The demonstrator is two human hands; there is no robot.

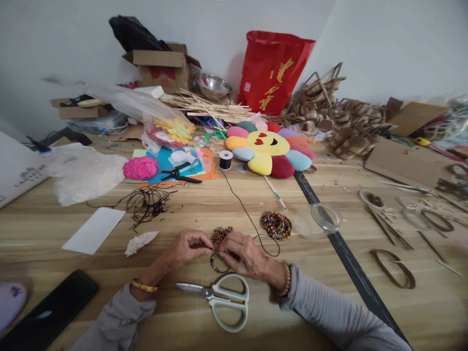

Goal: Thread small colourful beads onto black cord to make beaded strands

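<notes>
My left hand (188, 248) pinches the thin black cord just left of centre. Facing it, my right hand (244, 253) has its fingers closed on the same cord. Below the fingertips hangs or lies a small loop of colourful beads (214, 263), partly hidden by my right hand. Behind the hands sits a pile of loose-looking brown and coloured beads (220, 234). A coil of multicoloured bead strings (276, 225) lies to the right. The cord (239, 199) runs back towards a spool (225, 160). White-handled scissors (228, 297) rest in front of both hands.
Tangled black cord (148, 204), a white card (94, 230) and crumpled tissue (141, 243) lie left. A dark phone (54, 309) is at the front left. Pliers (181, 174), a flower cushion (270, 146) and a clear round lid (326, 217) stand further back. Brown strips (393, 268) lie right.
</notes>
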